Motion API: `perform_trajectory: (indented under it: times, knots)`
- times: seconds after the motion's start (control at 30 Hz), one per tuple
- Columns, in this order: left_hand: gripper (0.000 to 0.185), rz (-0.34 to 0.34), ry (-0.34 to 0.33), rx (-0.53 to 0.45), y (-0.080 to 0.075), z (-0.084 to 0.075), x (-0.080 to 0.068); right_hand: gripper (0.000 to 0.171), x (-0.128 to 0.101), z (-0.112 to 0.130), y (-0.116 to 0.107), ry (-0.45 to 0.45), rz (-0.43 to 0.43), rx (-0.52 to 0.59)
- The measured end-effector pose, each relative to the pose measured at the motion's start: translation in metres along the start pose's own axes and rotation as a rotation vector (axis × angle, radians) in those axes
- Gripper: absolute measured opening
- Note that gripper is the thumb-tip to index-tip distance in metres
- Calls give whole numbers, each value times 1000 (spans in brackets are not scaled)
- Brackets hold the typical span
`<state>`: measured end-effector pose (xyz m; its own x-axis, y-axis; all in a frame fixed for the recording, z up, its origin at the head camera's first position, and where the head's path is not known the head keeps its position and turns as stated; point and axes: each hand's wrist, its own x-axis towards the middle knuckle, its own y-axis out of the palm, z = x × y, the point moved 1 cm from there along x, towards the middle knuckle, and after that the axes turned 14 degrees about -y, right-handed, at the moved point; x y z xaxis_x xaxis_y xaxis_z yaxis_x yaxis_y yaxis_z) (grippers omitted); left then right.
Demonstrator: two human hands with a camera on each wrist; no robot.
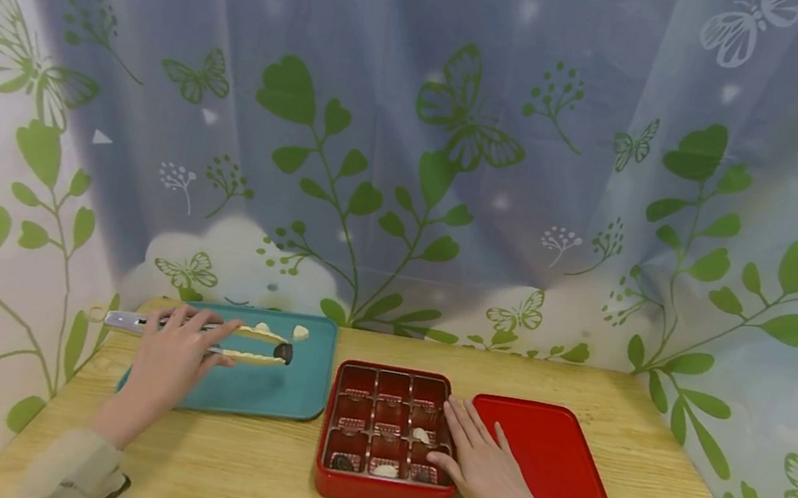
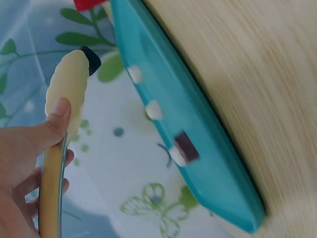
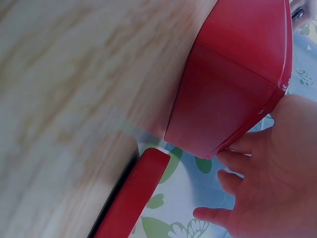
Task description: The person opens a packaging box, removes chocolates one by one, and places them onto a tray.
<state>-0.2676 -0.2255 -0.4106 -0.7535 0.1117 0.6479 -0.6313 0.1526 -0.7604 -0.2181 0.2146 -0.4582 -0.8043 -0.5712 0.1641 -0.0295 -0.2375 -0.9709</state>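
Observation:
My left hand grips a pair of tongs with cream-coloured tips over the teal tray. A dark chocolate piece is pinched at the ends of the tips. On the tray, the left wrist view shows several white pieces and a brown chocolate piece. My right hand rests with fairly straight fingers along the right rim of a red compartment box. Inside its front row sit a dark piece, a white piece and another dark piece; one white piece lies in the middle row, right.
A red lid lies on the wooden table to the right of the box, partly behind my right hand. Behind the table hangs a curtain with leaf and butterfly prints.

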Motion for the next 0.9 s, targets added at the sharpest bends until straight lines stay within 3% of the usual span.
perform_trajectory:
  times: [0.4, 0.6, 0.9]
  knots:
    - [55, -23, -10, 106, 15, 33, 3, 79, 0, -2, 2, 9, 1, 14]
    - [49, -8, 19, 157, 19, 38, 9, 79, -1, -2, 2, 7, -3, 5]
    - [36, 53, 5, 163, 27, 38, 17, 78, -1, -1, 0, 4, -6, 3]
